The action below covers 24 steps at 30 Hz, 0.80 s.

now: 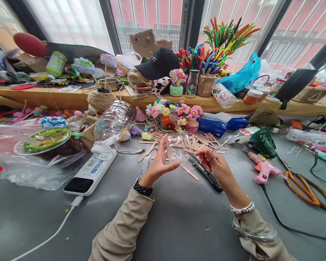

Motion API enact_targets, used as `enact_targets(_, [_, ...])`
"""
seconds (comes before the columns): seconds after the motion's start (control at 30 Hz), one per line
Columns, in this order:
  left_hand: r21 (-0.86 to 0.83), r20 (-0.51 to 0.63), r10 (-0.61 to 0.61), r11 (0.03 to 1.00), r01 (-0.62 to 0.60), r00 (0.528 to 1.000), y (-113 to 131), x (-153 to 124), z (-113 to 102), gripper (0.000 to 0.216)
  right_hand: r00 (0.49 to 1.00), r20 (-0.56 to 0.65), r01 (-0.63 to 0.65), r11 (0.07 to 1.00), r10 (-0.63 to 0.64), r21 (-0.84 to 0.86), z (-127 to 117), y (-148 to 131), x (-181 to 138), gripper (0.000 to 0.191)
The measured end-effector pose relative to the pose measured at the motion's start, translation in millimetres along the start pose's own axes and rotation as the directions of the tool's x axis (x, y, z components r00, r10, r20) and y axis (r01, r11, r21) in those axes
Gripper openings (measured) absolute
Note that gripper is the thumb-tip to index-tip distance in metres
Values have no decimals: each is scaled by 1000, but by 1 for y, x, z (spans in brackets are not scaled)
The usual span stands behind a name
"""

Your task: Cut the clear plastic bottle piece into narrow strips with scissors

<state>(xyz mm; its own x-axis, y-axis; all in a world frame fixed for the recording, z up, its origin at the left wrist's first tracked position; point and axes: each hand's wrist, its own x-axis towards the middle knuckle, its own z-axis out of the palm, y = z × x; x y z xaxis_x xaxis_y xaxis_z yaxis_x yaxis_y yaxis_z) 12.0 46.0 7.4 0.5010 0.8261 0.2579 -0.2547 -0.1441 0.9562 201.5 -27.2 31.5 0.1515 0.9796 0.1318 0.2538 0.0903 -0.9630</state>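
Observation:
My left hand cups the left side of a clear, crinkled piece of plastic bottle, its thumb spread below and its fingers upright against the edge. My right hand grips small metal scissors; a finger loop shows at its fingers and the metal points up to the right, away from the plastic. The right fingertips are close to the plastic's right edge; whether they touch it I cannot tell. Beneath the hands lie a dark utility knife and scattered wooden craft sticks.
A white power bank with a cable lies left. To the right are a pink glue gun, large orange-handled scissors and a plastic bottle. Pipe-cleaner flowers stand behind, below a crowded wooden shelf.

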Motion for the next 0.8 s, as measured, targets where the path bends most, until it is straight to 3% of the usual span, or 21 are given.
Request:
enact_targets(0.07, [97,32,24,995,-27,999,1,-1,0,106,999,21,40,997,-41,66,3,-2,-1,55])
enact_targets(0.2, [172,77,-8,985,-5,997,2,-2,-1,105,992,-70,104,994,-102,20,7,-3,-4,37])
enact_targets(0.37, [60,91,-49,997,44,995,-5,0,-4,113,976,-102,189,981,-191,-31,9,-3,-4,29])
enact_targets(0.57, [-11,-100,-50,999,50,994,-4,2,-1,99,968,15,248,955,-249,-163,10,-2,-2,42])
enact_targets(0.8, [-70,-201,45,996,-60,979,0,2,2,95,952,-138,239,945,-273,-223,7,2,-6,59])
